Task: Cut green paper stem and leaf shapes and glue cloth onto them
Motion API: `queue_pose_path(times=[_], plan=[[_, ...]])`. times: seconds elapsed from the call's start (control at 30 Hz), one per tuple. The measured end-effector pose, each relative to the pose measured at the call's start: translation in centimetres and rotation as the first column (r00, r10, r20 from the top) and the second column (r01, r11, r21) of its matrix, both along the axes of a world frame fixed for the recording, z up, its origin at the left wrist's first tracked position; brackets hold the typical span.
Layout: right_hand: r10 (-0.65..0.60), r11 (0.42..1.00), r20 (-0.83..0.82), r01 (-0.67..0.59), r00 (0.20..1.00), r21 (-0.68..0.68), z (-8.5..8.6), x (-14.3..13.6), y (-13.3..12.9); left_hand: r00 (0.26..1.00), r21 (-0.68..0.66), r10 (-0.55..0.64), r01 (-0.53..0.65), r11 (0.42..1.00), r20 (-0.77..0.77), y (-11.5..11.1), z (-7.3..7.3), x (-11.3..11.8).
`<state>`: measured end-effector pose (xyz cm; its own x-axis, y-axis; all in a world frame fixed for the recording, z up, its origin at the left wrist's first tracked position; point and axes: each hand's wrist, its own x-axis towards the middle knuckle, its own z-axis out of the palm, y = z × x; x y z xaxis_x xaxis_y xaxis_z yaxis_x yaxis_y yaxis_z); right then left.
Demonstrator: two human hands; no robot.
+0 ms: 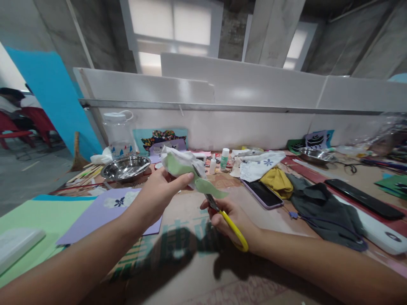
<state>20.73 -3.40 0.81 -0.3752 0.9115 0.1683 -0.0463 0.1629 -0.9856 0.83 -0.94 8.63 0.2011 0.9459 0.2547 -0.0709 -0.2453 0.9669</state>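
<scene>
Above the middle of the table, my left hand point(167, 186) pinches a light green piece of paper point(179, 166) lying against crumpled white cloth or tissue point(190, 159). My right hand point(229, 220) grips a pair of scissors point(237, 231) with yellow handles. Their blades point up and away and meet the green paper, part of it hidden behind the sheet. A cut strip of the green paper point(211, 188) droops to the right over the blades. Both hands cast shadows on the cardboard table cover point(178, 271).
On the left lie a purple sheet point(85, 216) and green sheets point(19, 216). Behind them stand a metal bowl point(111, 170) and a clear jug point(118, 131). Rightward are a phone point(262, 195), yellow cloth point(276, 182), dark grey cloth point(321, 207) and small glue bottles point(224, 159).
</scene>
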Motion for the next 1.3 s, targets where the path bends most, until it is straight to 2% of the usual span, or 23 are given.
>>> queue_pose_path(times=[0.13,0.37,0.53,0.73,0.97,1.3], plan=[[-0.005,1.0,0.027,0.004,1.0,0.028,0.1,0.1,0.0,1.0,0.026,-0.015,0.014,1.0,0.021,0.4,-0.3,-0.2],[0.021,0.999,-0.044,-0.019,0.999,0.051,-0.6,0.0,0.0,0.996,0.036,-0.048,0.045,0.998,0.08,0.6,-0.2,-0.6],[0.036,0.994,-0.027,-0.033,0.999,0.107,-0.9,0.0,0.0,0.998,0.036,-0.047,0.045,0.998,0.034,0.4,0.1,-0.5],[0.035,0.992,-0.001,-0.035,0.999,0.124,-1.0,0.2,0.0,0.997,0.098,0.04,-0.034,0.995,-0.067,0.2,0.1,-0.4],[0.042,0.992,-0.023,-0.039,0.999,0.119,-1.4,0.2,0.1,0.997,0.061,0.028,-0.023,0.998,-0.067,-0.2,0.1,-0.3],[0.074,0.99,-0.027,-0.07,0.997,0.122,-0.8,0.3,-0.1,0.997,0.071,0.044,-0.04,0.997,-0.058,0.2,-0.4,-0.3]])
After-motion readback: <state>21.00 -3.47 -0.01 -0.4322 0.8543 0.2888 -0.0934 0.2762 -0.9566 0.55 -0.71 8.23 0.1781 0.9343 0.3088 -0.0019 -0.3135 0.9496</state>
